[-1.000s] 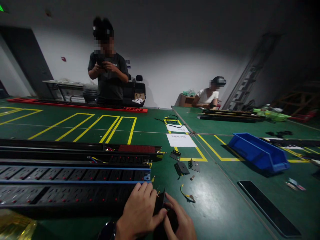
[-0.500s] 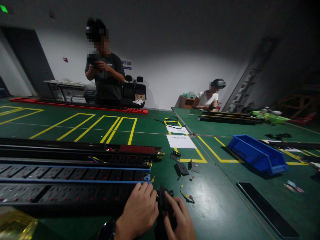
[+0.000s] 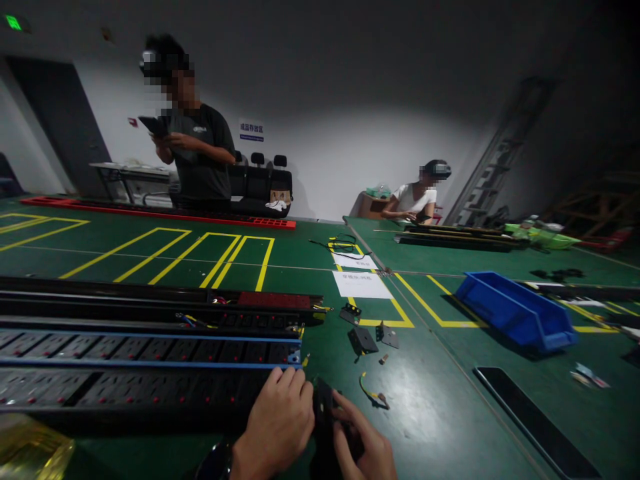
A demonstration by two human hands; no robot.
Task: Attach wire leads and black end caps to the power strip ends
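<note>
My left hand [image 3: 283, 413] is curled over the right end of the nearest black power strip [image 3: 145, 393], its fingertips hidden behind the knuckles. At that same end, my right hand [image 3: 364, 437] grips a dark end cap [image 3: 325, 400] between thumb and fingers. The cap stands close to the strip's end; whether they touch is hard to make out. Just behind lies a power strip with blue edges [image 3: 165, 348]. Similar black end plates [image 3: 363, 340] rest on the green table, beside a small brown piece [image 3: 383, 359] and a short yellow-green wire [image 3: 373, 393].
A blue bin [image 3: 515, 313] and a phone [image 3: 535, 420] lie to the right. Paper labels [image 3: 363, 285] sit inside yellow tape lines. Yellow film [image 3: 35, 447] is at the lower left. Two people, one standing [image 3: 195, 147] and one sitting [image 3: 417, 200], are across the table.
My right hand and the end cap have turned slightly, with the fingers drawn closer together. My left hand stays nearly in place. The standing person has shifted left.
</note>
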